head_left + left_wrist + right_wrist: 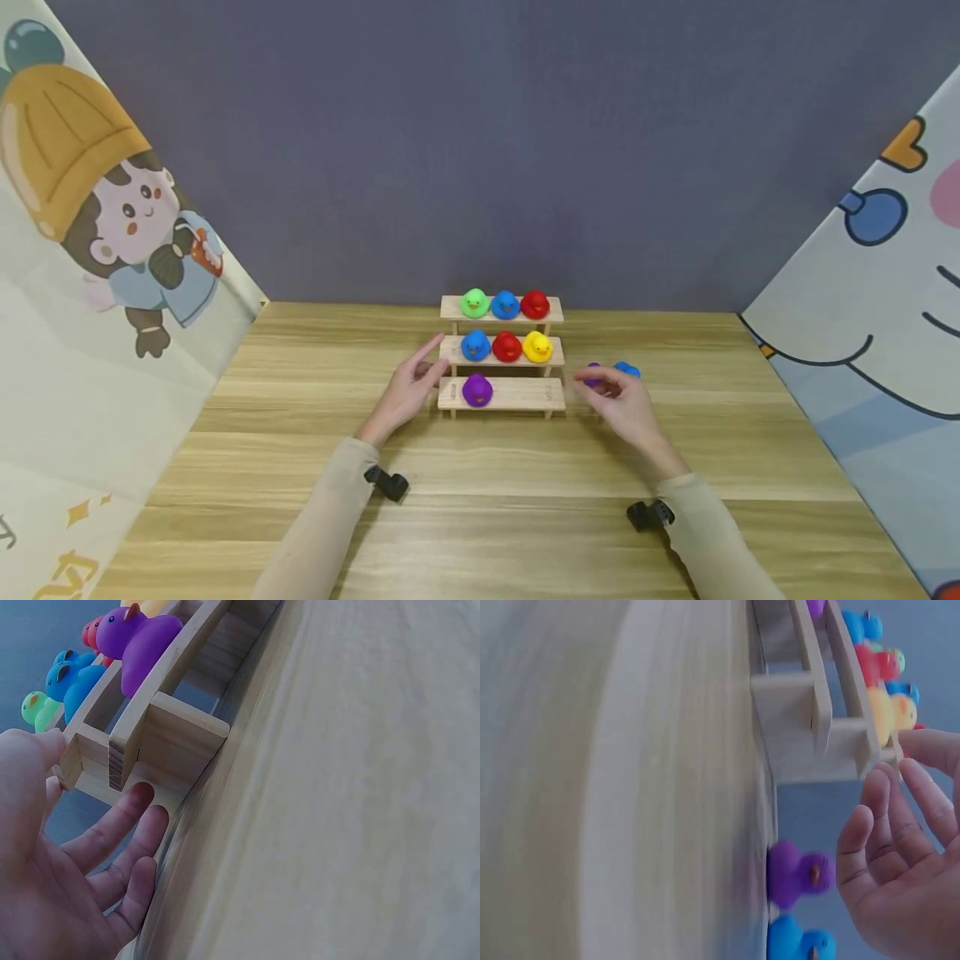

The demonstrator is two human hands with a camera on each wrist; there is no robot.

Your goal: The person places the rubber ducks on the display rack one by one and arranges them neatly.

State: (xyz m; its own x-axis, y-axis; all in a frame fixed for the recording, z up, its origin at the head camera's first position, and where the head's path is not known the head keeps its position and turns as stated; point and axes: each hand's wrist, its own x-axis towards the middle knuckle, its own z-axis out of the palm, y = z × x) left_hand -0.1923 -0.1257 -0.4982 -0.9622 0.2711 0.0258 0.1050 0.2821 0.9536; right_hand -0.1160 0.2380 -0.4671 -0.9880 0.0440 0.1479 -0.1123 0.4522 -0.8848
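Note:
A three-step wooden stand (521, 393) holds small rubber ducks. Its top step carries a green duck (474, 304), a blue one (506, 306) and a red one (535, 305). On the middle step sit a blue duck (476, 346), a red duck (507, 347) and a yellow duck (537, 347); a purple duck (477, 391) is on the lowest. My left hand (405, 393) is at the stand's left end, fingers loosely spread; contact is unclear. By the right end, my right hand (621, 407) holds nothing, its fingers relaxed.
On the table right of the stand, a second purple duck (791, 874) stands beside another blue duck (795, 941), both partly behind my right hand in the head view. The wooden table (495, 500) meets a dark back panel (495, 150). Printed panels flank it.

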